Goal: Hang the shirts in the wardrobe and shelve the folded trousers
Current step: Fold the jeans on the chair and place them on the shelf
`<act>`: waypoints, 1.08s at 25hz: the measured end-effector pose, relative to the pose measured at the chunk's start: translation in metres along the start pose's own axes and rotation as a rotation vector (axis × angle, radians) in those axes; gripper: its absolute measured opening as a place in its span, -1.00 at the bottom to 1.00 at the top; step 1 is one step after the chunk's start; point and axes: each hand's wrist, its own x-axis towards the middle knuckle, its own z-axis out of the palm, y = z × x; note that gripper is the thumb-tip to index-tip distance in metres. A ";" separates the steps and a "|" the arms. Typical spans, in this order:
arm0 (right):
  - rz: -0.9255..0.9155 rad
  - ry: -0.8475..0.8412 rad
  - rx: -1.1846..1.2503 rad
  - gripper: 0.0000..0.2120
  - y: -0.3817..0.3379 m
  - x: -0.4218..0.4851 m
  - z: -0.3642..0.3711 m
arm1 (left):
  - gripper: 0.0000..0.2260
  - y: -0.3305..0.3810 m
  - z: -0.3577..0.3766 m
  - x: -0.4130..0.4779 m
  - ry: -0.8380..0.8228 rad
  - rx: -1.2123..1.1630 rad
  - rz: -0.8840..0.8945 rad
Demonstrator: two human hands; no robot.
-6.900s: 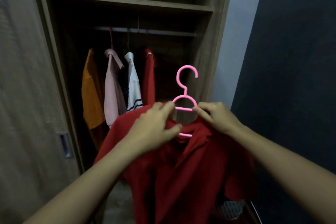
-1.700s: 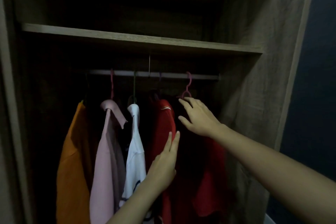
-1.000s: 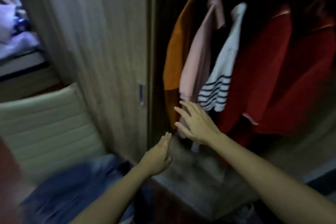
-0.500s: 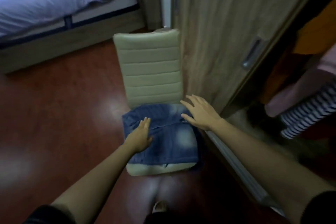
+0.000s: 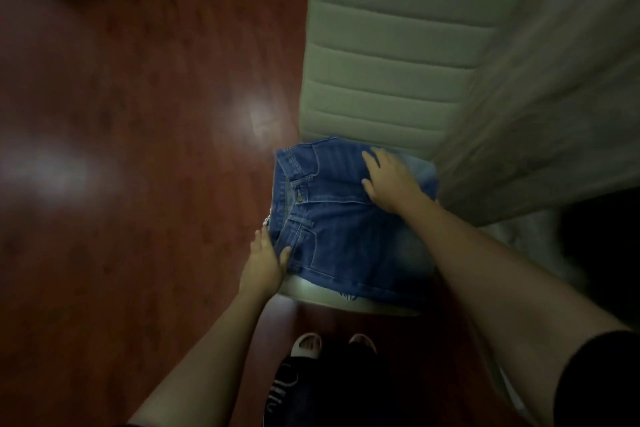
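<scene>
The jeans [image 5: 346,229] lay folded on the chair seat [image 5: 329,300]: backrest [image 5: 398,62] at 12 o'clock, wardrobe door [image 5: 554,114] close at 2, floor [image 5: 138,149] open toward 9. Blue denim, faded at 3, hem frayed at 6. The left hand [image 5: 265,263], fingers straight, touched the 8 o'clock edge; the right hand [image 5: 388,180] pressed flat on top.

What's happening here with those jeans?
A person stands over folded blue jeans that lie on a cream chair. The right hand rests flat on top of them, and the left hand touches their left edge. Both hands are on the jeans, but they are not lifted yet.
</scene>
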 end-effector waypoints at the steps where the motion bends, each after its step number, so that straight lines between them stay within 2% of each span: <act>1: -0.022 0.021 0.000 -0.44 -0.003 0.019 0.011 | -0.35 -0.007 0.009 0.013 -0.006 -0.045 -0.020; 7: -0.150 0.102 -0.053 -0.40 -0.019 0.109 0.072 | -0.21 -0.046 0.059 0.064 0.060 -0.202 -0.186; 11: -0.067 0.119 -0.157 -0.26 -0.028 0.139 0.090 | -0.18 -0.057 0.084 0.074 0.080 -0.198 -0.208; 13: -0.073 0.106 -0.322 -0.29 -0.031 0.139 0.095 | -0.26 -0.060 0.089 0.074 0.123 -0.185 -0.247; 15: -0.053 0.064 -0.422 -0.32 -0.029 0.134 0.098 | -0.37 -0.060 0.087 0.075 0.091 -0.180 -0.291; 18: -0.081 0.060 -0.304 -0.30 -0.016 0.132 0.092 | -0.50 -0.056 0.078 0.078 0.025 -0.194 -0.295; 20: -0.141 0.025 -0.208 -0.25 -0.016 0.136 0.082 | -0.56 -0.054 0.075 0.080 0.040 -0.212 -0.256; 22: -0.104 0.028 -0.202 -0.23 -0.021 0.145 0.077 | -0.63 -0.051 0.079 0.078 0.073 -0.276 -0.220; 24: -0.034 0.073 -0.338 -0.34 -0.031 0.147 0.074 | -0.68 -0.049 0.087 0.073 0.122 -0.313 -0.210; 25: -0.031 0.116 -0.407 -0.45 -0.034 0.143 0.075 | -0.68 -0.048 0.090 0.069 0.154 -0.318 -0.205; 27: -0.115 0.278 -0.411 -0.70 -0.032 0.130 0.072 | -0.63 -0.048 0.090 0.060 0.245 -0.407 -0.231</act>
